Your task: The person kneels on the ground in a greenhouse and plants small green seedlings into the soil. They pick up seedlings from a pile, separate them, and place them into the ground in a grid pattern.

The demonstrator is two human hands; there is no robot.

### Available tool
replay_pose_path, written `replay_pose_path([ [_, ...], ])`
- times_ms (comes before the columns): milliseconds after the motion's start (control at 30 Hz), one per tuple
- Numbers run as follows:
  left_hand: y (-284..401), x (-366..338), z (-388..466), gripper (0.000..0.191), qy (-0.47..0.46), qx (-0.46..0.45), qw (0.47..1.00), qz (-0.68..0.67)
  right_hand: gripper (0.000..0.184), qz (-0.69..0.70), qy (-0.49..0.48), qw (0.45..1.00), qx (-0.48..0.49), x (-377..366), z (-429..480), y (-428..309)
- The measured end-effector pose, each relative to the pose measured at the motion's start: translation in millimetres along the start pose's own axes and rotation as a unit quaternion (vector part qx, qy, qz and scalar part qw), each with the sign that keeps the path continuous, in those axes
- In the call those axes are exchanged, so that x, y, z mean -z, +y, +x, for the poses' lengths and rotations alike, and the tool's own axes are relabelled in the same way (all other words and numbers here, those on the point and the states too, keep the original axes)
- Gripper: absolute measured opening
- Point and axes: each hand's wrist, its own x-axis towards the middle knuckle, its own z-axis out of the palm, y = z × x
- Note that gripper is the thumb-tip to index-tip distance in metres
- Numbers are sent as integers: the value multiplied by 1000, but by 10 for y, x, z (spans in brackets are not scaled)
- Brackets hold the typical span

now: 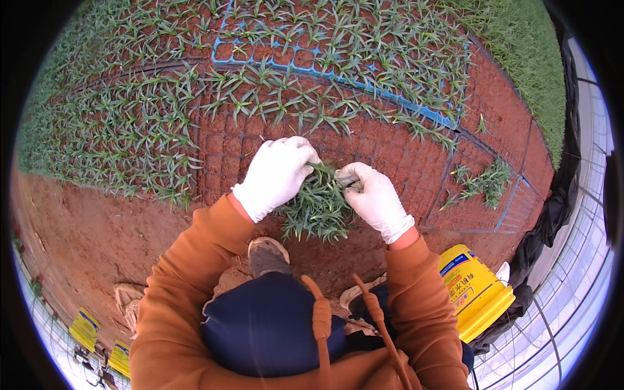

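Note:
My left hand [281, 173], in a white glove, pinches a green seedling between thumb and fingers. To its right my right hand [374, 199], gloved too, has its fingers curled close to the seedling's other end; whether it grips anything cannot be told. Beneath and between both hands lies a heap of loose green seedlings [319, 209]. The heap rests at the near edge of a dark plug tray [224, 146] filled with reddish-brown soil. Seedlings stand in the tray's far rows, while its nearer cells show bare soil.
Planted trays [136, 126] extend left, and a blue tray [292, 66] with seedlings lies beyond. Another seedling pile [487, 183] sits on soil-filled trays at right. A yellow bucket [470, 292] stands by my right arm, near black sheeting [560, 200]. My shoe [268, 256] is on bare ground.

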Motion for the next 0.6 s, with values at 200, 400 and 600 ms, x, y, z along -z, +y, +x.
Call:
replay_pose_path([
  [200, 157, 130, -194, 19, 36, 112, 979, -169, 44, 43, 127, 970, 201, 82, -66, -198],
  [400, 384, 138, -195, 17, 11, 164, 944, -285, 30, 345, 1, 937, 63, -28, -103, -203],
  [600, 343, 56, -260, 14, 62, 184, 931, -309, 18, 453, 55, 888, 62, 40, -100, 36],
])
